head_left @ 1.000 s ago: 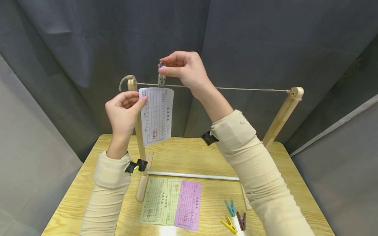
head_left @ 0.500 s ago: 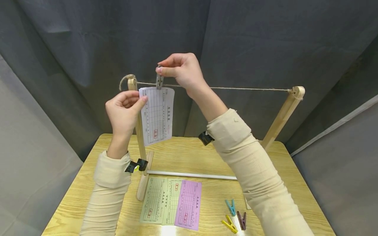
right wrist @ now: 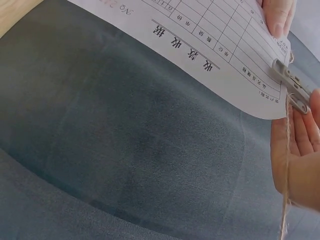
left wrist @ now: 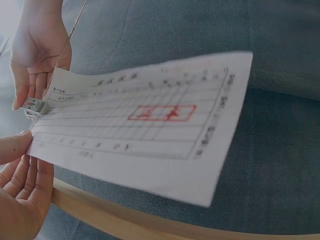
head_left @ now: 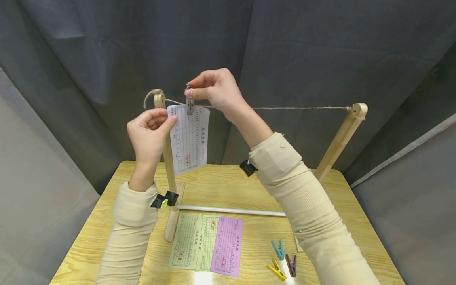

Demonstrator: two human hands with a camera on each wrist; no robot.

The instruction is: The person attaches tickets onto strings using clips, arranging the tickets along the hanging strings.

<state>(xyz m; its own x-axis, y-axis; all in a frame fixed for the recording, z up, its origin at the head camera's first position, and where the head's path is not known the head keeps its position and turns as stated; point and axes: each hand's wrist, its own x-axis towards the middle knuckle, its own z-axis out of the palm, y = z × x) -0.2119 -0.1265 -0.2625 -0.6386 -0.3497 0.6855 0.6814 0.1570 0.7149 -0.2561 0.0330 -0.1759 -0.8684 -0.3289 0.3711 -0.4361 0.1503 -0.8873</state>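
Observation:
A white printed receipt slip [head_left: 189, 138] with a red stamp hangs at the left end of the twine line [head_left: 292, 107]. My left hand [head_left: 147, 132] pinches the slip's upper left edge between thumb and fingers. Above it, my right hand [head_left: 219, 91] pinches a grey clothespin [head_left: 190, 106], whose jaws overlap the slip's top edge at the twine. In the right wrist view the clothespin [right wrist: 291, 86] lies over the paper's edge beside the twine. The left wrist view shows the slip [left wrist: 145, 125] stretching away from both hands.
Two green slips [head_left: 183, 241] and a purple slip [head_left: 227, 247] lie on the wooden table [head_left: 256, 190]. Blue [head_left: 278, 250], yellow [head_left: 276, 270] and dark purple [head_left: 291, 265] clothespins lie to their right. Wooden posts [head_left: 336, 142] hold the twine; a white rod [head_left: 231, 211] spans the bases.
My right hand has moved down and slightly left, bringing the clothespin from above the slip onto its top edge. The twine dips there now. The left hand has stayed nearly still.

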